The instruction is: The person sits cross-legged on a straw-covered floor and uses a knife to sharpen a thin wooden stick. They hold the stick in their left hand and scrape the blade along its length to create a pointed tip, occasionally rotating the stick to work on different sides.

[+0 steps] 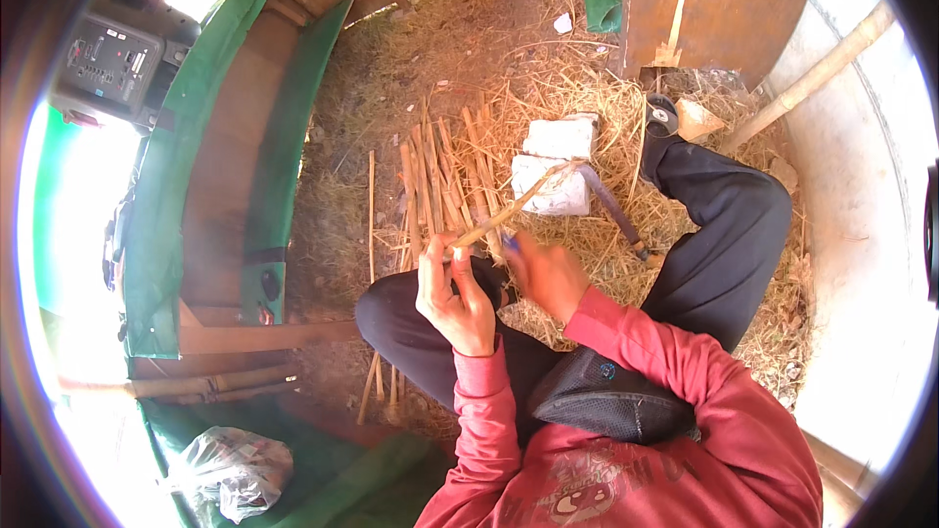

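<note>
My left hand (456, 295) pinches a bamboo strip (499, 218) between thumb and fingers. The strip slants up and away to the right, its frayed far end over a white block (553, 188). Close by on the right, my right hand (550, 274) is closed and slightly blurred. Something small and blue (512, 243) shows at its fingers, against the near part of the strip; its kind cannot be made out. Beyond the right hand, a sickle (608, 201) with a dark curved blade lies across the straw, beside the white block.
Several split bamboo pieces (436, 176) lie on the ground ahead, left of a second white block (560, 137). Loose straw (611, 108) covers the ground. A green-edged wooden panel (220, 186) and a black speaker (117, 59) stand left; a plastic bag (235, 469) lies lower left.
</note>
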`<act>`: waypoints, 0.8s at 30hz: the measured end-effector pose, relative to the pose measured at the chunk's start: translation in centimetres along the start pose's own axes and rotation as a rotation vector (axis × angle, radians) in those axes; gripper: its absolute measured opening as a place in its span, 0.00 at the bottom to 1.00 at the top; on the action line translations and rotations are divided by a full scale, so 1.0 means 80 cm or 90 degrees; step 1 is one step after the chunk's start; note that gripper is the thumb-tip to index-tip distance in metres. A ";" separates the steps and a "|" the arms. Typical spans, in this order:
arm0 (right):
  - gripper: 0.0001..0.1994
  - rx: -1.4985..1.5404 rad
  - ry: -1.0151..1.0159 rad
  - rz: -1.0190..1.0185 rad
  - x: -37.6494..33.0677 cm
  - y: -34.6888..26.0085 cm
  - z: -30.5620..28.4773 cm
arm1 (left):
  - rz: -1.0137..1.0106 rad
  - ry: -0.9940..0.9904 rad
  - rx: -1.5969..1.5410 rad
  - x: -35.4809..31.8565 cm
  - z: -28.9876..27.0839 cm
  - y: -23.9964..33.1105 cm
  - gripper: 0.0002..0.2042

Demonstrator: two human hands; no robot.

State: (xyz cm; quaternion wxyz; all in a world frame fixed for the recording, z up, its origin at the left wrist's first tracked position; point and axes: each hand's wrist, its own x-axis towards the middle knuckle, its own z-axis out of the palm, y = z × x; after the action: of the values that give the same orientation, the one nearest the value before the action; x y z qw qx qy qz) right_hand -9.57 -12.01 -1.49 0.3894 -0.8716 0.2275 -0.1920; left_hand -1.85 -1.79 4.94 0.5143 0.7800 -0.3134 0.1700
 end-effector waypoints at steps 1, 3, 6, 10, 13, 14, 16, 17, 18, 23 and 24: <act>0.14 -0.046 0.004 0.036 0.008 0.027 0.008 | -0.023 -0.002 -0.017 0.000 0.000 0.001 0.09; 0.14 -0.061 0.025 0.100 0.017 0.026 0.008 | -0.048 0.000 -0.019 0.001 -0.003 0.002 0.09; 0.15 -0.016 -0.021 -0.011 0.016 -0.005 -0.006 | -0.041 0.004 0.018 0.006 -0.008 0.003 0.09; 0.16 -0.115 0.001 0.074 0.031 0.054 0.015 | -0.011 -0.006 0.011 0.009 -0.005 0.005 0.10; 0.14 -0.075 0.003 0.070 0.025 0.032 0.003 | -0.018 -0.012 0.045 0.008 -0.006 0.009 0.11; 0.14 -0.050 -0.022 0.062 0.027 0.019 -0.004 | -0.015 -0.004 0.045 0.009 -0.006 0.006 0.11; 0.15 -0.049 -0.042 0.040 0.027 0.016 0.002 | -0.021 -0.014 0.056 0.010 -0.005 0.008 0.11; 0.15 -0.048 -0.052 0.034 0.024 0.015 0.004 | -0.027 -0.025 0.062 0.008 -0.006 0.010 0.12; 0.15 -0.113 -0.071 0.049 0.034 0.067 0.017 | -0.037 -0.040 0.068 0.006 -0.006 0.017 0.12; 0.17 -0.120 -0.022 0.154 0.023 0.158 0.017 | -0.008 -0.035 0.045 0.013 -0.014 0.014 0.11; 0.18 -0.082 0.023 0.171 0.030 0.129 0.013 | -0.030 -0.046 0.034 0.011 -0.014 0.011 0.12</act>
State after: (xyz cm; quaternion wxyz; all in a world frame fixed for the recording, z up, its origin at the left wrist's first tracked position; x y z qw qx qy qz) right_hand -9.64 -18.81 -9.67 0.3511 -0.8528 0.3608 -0.1388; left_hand -1.73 -1.28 6.51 0.4856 0.8061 -0.3087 0.1382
